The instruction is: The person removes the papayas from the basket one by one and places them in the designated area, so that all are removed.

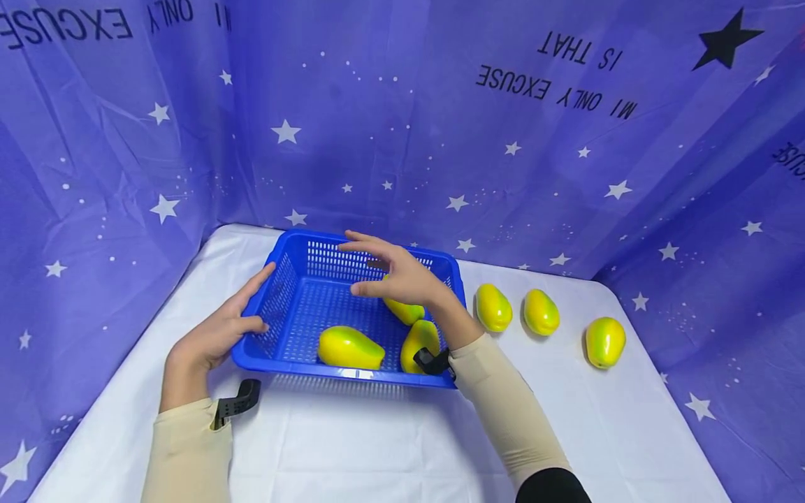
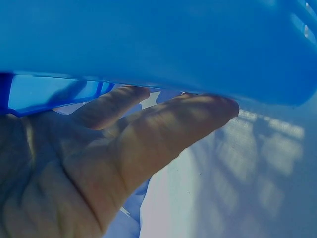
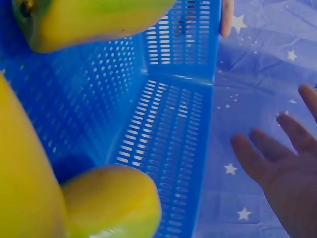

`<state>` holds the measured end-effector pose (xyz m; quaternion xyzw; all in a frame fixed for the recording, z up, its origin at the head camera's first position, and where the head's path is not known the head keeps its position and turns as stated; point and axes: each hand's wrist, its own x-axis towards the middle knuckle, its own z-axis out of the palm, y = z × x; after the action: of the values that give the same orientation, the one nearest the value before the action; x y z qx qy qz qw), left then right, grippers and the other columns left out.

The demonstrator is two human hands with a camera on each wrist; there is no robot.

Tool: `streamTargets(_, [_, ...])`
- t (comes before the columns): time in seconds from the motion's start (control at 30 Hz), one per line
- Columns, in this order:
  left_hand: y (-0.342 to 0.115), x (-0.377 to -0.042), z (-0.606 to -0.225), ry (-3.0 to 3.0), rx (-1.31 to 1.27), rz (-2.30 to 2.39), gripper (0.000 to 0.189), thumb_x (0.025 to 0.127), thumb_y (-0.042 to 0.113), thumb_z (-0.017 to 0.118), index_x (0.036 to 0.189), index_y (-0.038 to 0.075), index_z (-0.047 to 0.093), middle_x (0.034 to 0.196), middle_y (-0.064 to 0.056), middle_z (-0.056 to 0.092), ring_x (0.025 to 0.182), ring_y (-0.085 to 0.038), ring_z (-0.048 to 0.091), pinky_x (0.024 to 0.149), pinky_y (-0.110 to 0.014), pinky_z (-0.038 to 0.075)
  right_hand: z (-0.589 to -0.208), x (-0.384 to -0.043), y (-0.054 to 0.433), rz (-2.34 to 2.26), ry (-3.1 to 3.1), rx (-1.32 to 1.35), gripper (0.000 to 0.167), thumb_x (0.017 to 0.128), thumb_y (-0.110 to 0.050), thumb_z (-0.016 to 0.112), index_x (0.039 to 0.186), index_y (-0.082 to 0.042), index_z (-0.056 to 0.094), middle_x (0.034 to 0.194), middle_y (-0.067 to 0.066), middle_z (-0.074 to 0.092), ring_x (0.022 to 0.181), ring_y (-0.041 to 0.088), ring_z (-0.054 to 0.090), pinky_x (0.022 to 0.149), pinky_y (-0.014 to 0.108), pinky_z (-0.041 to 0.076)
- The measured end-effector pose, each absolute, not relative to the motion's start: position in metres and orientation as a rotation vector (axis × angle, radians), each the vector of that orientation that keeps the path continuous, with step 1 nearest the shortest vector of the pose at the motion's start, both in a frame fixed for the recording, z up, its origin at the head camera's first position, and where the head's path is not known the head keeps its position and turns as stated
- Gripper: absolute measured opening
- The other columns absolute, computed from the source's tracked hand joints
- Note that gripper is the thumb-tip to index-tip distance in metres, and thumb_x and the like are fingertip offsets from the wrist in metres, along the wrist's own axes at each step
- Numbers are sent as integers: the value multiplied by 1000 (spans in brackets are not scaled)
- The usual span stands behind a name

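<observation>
A blue plastic basket (image 1: 295, 293) with slotted walls sits on the white cloth. At its left wall, my left hand (image 1: 210, 339) grips the rim, thumb inside. The left wrist view shows a finger (image 2: 173, 124) against the underside of the blue plastic (image 2: 153, 39). Over the basket is my right hand (image 1: 399, 276), fingers spread and holding nothing. Inside lie three yellow-green fruits, like papayas or mangoes: one at the front (image 1: 349, 348), one at the front right (image 1: 418, 342), and one partly hidden under the right hand (image 1: 405, 311).
Right of the basket, three more such fruits lie in a loose row: a near one (image 1: 493, 307), a middle one (image 1: 541, 312) and a far one (image 1: 606, 342). A purple star-printed curtain (image 1: 377, 126) encloses the white-covered table (image 1: 339, 447) at the back and sides.
</observation>
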<state>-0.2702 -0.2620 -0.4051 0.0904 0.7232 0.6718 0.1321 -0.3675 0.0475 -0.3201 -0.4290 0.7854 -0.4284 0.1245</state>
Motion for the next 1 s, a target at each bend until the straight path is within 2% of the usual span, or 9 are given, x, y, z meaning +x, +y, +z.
streamTargets(0.1, [-261, -272, -403, 2085, 261, 1959, 103, 78, -11, 49, 155, 43, 7, 161, -3, -14, 137, -40, 9, 86, -24, 47, -325, -368, 48, -1213, 2153, -1263, 61, 87, -25, 72, 144, -24, 50, 154, -15, 31, 140, 8, 28, 108, 47, 35])
streamTargets(0.2, [-260, -273, -401, 2037, 243, 1981, 102, 79, -11, 48, 155, 45, 8, 160, -7, -12, 129, -46, 24, 81, -38, 53, -331, -370, 49, -1141, 2031, -1266, 62, 87, -18, 72, 145, -19, 49, 155, -9, 32, 139, 9, 31, 108, 43, 36])
streamTargets(0.3, [-259, -274, -399, 1998, 230, 1998, 102, 79, -11, 46, 154, 47, 8, 159, -10, -9, 119, -49, 34, 78, -49, 55, -337, -372, 50, -1062, 1937, -1253, 64, 87, -14, 72, 146, -17, 47, 155, -5, 32, 139, 10, 31, 107, 41, 37])
streamTargets(0.4, [-258, -276, -397, 2008, 241, 1994, 102, 79, -11, 47, 154, 47, 8, 160, -10, -10, 121, -48, 31, 79, -47, 54, -340, -373, 49, -996, 1866, -1227, 65, 86, -8, 72, 146, -14, 47, 155, -4, 33, 140, 10, 30, 105, 39, 40])
streamTargets(0.5, [-257, -278, -395, 2028, 271, 1987, 102, 79, -11, 47, 155, 44, 7, 160, -7, -12, 126, -46, 24, 81, -43, 53, -344, -375, 48, -954, 1789, -1200, 65, 86, -3, 71, 145, -12, 47, 153, -3, 36, 140, 9, 29, 104, 42, 41])
streamTargets(0.63, [-256, -280, -393, 2073, 301, 1958, 103, 78, -11, 48, 156, 40, 6, 161, -7, -12, 131, -44, 17, 86, -37, 49, -353, -379, 46, -889, 1708, -1240, 65, 86, -4, 70, 146, -7, 45, 152, 1, 38, 140, 11, 30, 111, 46, 31])
streamTargets(0.77, [-257, -276, -397, 2107, 301, 1916, 103, 78, -10, 50, 156, 39, 4, 161, -8, -14, 135, -41, 10, 91, -33, 42, -365, -379, 43, -847, 1615, -1286, 65, 87, -4, 69, 146, 0, 42, 152, 12, 36, 140, 14, 31, 114, 40, 25])
streamTargets(0.87, [-258, -272, -401, 2058, 267, 1941, 103, 78, -10, 49, 156, 41, 4, 160, -11, -13, 131, -45, 17, 88, -37, 48, -371, -378, 39, -811, 1574, -1275, 64, 86, -5, 71, 145, -1, 44, 151, 13, 38, 138, 10, 33, 112, 35, 29])
streamTargets(1.0, [-260, -269, -403, 1971, 241, 2003, 101, 79, -10, 45, 155, 44, 5, 158, -17, -7, 122, -49, 29, 82, -48, 53, -371, -378, 32, -770, 1569, -1245, 63, 85, -6, 72, 144, -6, 48, 147, 0, 46, 136, 6, 35, 109, 30, 34])
